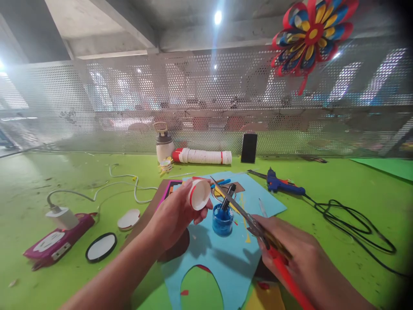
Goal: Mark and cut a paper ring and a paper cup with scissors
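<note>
My left hand [172,215] grips a small white paper cup [201,194] with a red stripe along its edge; the open side or base faces me. In my right hand [292,245] is a pair of scissors [239,209] with red handles, blades pointing up and left toward the cup. The blade tips look close to the cup's right side; I cannot tell whether they touch. Between the hands a blue jar [222,224] stands on a cut light blue paper sheet [206,249], with a dark-handled tool [229,193] partly hidden behind the blades.
To the right lie a blue glue gun [284,186] and its coiled black cable [358,224]. A purple power strip [61,241], charger and white discs are left. Behind stand stacked paper cups [206,156], a bottle [164,148] and a phone [249,148]. A paper flower [313,34] hangs above.
</note>
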